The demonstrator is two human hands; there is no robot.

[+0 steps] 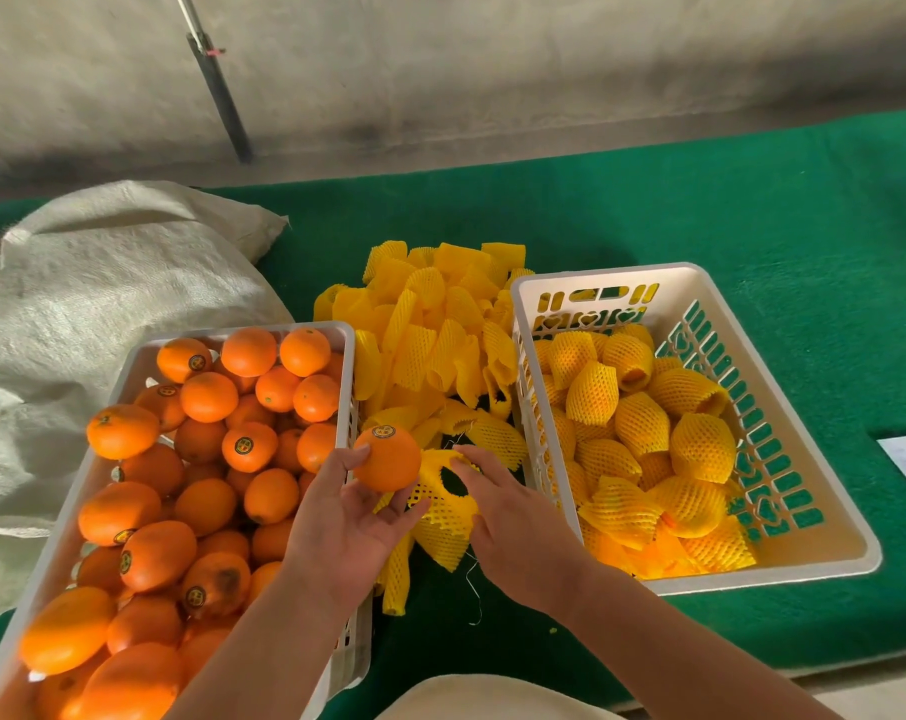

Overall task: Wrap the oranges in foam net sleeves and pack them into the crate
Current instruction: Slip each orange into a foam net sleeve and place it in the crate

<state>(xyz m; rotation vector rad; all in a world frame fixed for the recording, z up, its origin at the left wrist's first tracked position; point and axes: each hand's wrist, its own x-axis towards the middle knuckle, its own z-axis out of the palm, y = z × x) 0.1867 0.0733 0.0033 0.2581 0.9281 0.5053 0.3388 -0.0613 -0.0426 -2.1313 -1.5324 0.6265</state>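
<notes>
While the white slotted crate (700, 283) sits half full of netted fruit, her left hand (347, 527) cups a stickered bare orange (387, 458), her right hand (503, 506) pinches a yellow foam net sleeve (440, 506), and a white tray of bare oranges (243, 330) waits

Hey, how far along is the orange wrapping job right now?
Done: many wrapped oranges lie in the right crate. In hand: left hand holds a bare orange; right hand grips a foam net sleeve. Left: a crate of bare oranges.
</notes>
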